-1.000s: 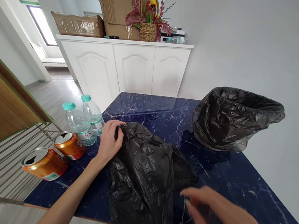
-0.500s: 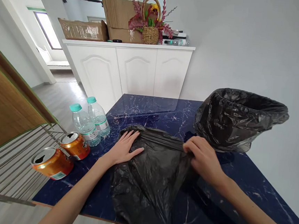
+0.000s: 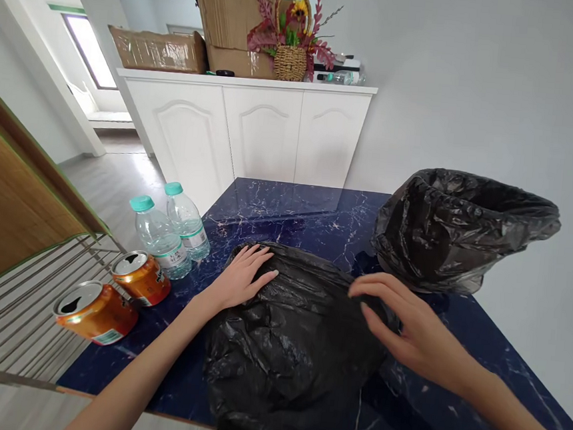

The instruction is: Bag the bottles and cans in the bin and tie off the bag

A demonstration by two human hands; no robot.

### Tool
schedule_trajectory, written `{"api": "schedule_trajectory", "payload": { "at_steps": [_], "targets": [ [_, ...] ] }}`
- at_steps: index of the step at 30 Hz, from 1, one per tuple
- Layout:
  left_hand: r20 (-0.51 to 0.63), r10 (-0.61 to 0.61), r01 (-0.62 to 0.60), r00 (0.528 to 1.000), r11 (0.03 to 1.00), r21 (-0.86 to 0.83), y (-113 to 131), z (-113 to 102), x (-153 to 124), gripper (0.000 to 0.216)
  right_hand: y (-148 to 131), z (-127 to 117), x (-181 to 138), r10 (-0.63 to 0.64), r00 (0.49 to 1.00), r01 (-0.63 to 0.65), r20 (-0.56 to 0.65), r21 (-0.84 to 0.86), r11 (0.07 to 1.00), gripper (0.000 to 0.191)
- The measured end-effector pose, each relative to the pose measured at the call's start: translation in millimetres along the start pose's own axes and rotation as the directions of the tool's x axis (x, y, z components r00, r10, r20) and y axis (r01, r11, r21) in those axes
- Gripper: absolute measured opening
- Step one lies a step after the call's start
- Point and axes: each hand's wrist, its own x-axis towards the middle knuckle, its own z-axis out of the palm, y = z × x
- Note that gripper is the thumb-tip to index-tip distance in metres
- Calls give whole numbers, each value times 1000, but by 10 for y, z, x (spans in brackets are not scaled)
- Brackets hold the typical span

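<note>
A black plastic bag point(image 3: 295, 343) lies spread across the front of the dark blue marbled table point(image 3: 287, 212), its lower part reaching the near edge. My left hand point(image 3: 243, 278) rests flat on its upper left part, fingers stretched out. Above the bag's right side is my right hand point(image 3: 398, 318), with thumb and fingers apart and nothing between them. Farther right stands a bin-shaped container lined with a black bag point(image 3: 460, 237), its mouth open and tilted to the right.
Two plastic bottles with teal caps point(image 3: 164, 241) point(image 3: 189, 223) and two orange drink cans point(image 3: 95, 312) point(image 3: 141, 279) stand along the table's left edge. A metal rack point(image 3: 27, 313) is beyond them. Behind is a white cabinet point(image 3: 258, 132) bearing cardboard boxes point(image 3: 158, 51) and a flower basket point(image 3: 290, 63).
My right hand has let go of the bag's right edge and opened. The bag, stretched taut before, now lies looser and wider to the right. My left hand stays on it.
</note>
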Motion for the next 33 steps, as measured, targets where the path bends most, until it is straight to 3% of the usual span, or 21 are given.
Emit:
{"api": "schedule_trajectory", "payload": {
  "at_steps": [4,8,12,15,17,19,21,23,27,33],
  "targets": [
    [32,-20,19,999,999,27,-32,175,78,82,-40,611,402,65,995,-63,76,-35,997,52],
    [33,-40,38,999,998,56,-140,234,54,83,172,1104,495,187,941,-156,281,-130,979,76],
    [30,-31,29,999,998,64,-270,193,-6,78,371,1147,433,228,917,-189,326,-150,971,75],
    [10,-32,31,999,997,71,-312,198,-19,76,223,1035,439,250,916,-211,315,-152,966,79],
    [-11,-37,38,999,996,82,-310,221,-18,75,-66,970,464,176,936,-154,306,-95,984,78],
    [-25,-36,38,999,995,94,-298,243,-19,74,-432,944,474,-23,939,9,344,40,999,75],
    [-32,-29,32,999,994,103,-286,254,-28,72,-766,973,448,-167,896,104,412,171,980,77],
    [-36,-25,29,999,994,106,-283,258,-40,72,-981,1059,386,-231,852,120,470,253,960,79],
    [-47,-27,31,999,995,93,-302,262,-57,71,-1050,1270,211,-267,832,150,486,266,952,82],
    [-53,-25,29,998,998,64,-289,249,-61,72,-982,1459,-77,-381,866,354,324,143,924,93]
  ]
}}
